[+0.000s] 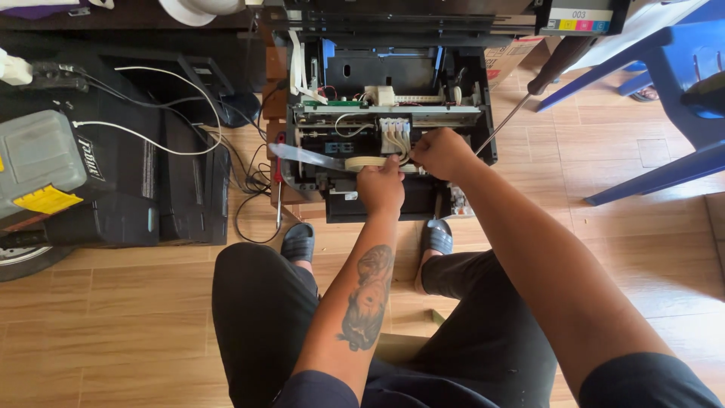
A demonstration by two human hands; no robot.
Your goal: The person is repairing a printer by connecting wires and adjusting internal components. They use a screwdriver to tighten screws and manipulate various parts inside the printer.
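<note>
Hands, left [381, 187] and right [440, 153], crowd printer [393, 75] tubes [398, 141]; open floor [136, 317] around.

Opened black printer [393, 128] sits on the floor in front of me, internals exposed, its flat white ribbon cable [362, 162] pinched in my fingers beside the white ink tubes [394, 136].

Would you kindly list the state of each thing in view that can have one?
Printer: opened, cover off, insides exposed, on the floor.
Flat ribbon cable: loose, sticking out to the side, one end at the left hand.
Left hand: fingers closed at the cable's end.
Right hand: closed in a grip on the thin white tubes.
Screwdriver: leaning against the printer, not held.
Blue chair: upright.
</note>
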